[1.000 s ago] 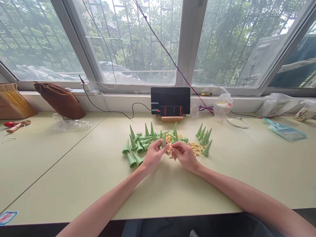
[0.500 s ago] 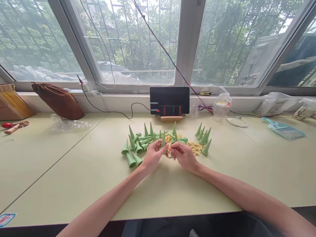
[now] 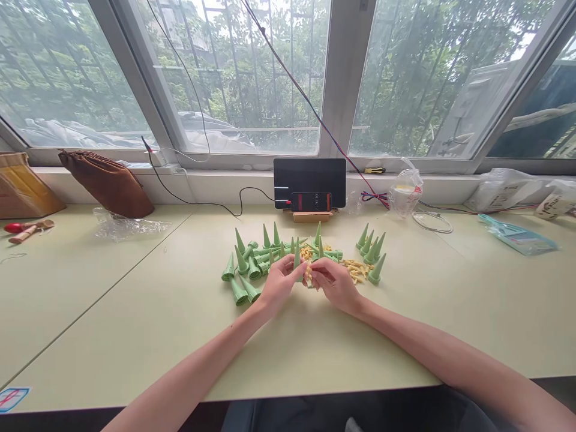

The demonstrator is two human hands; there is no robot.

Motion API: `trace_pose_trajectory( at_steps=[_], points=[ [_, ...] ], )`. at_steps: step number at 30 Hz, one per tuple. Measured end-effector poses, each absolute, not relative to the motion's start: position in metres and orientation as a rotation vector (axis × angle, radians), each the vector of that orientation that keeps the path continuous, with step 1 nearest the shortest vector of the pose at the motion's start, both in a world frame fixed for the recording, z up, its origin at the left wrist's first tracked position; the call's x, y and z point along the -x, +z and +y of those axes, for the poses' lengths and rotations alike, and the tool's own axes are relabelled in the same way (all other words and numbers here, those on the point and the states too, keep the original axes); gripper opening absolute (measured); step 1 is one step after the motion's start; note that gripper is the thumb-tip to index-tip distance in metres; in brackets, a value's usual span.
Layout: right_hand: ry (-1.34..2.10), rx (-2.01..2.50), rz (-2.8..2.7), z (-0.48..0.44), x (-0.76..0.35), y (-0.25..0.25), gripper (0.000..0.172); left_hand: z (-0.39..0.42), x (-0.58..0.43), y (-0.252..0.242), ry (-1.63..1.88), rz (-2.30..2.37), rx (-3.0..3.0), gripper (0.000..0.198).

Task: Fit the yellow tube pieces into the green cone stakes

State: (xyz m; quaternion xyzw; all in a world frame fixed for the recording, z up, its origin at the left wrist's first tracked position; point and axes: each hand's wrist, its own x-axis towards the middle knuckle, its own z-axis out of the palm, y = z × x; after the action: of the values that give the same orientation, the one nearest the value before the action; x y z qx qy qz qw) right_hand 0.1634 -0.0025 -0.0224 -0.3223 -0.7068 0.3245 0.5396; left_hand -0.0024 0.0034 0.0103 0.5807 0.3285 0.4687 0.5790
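Observation:
My left hand [image 3: 281,280] is closed around a green plastic cone-shaped spike [image 3: 297,254], which points upward. Right beside it, my right hand [image 3: 333,281] has its fingertips pinched together near the cone; a small yellowish piece seems to be at the fingertips, partly hidden. Behind and between the hands lies a pile of small yellow pieces [image 3: 356,271]. To the left, several green cones [image 3: 241,262] stand or lie in a loose cluster, some showing hollow threaded bases. A group of upright green cones [image 3: 376,269] stands on the right.
A phone [image 3: 311,201] leans on a dark tablet [image 3: 309,171] at the back of the table [image 3: 351,360]. A brown pouch [image 3: 108,183] and crumpled plastic [image 3: 130,226] are at the left. A bagged cup [image 3: 405,192], a coiled cable [image 3: 432,222] and a blue packet [image 3: 517,235] lie right.
Almost nothing differs. Both hands stay together at the same place, with only a slight shift of the fingers and the held cone.

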Motion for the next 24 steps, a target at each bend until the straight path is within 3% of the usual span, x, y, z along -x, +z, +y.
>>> trace_pose_trajectory(
  at_steps=[24],
  points=[
    [0.897, 0.829, -1.538, 0.0002, -0.1647, -0.0219, 0.023, 0.003, 0.0018, 0.0108, 1.116, 0.845, -1.534, 0.028]
  ],
)
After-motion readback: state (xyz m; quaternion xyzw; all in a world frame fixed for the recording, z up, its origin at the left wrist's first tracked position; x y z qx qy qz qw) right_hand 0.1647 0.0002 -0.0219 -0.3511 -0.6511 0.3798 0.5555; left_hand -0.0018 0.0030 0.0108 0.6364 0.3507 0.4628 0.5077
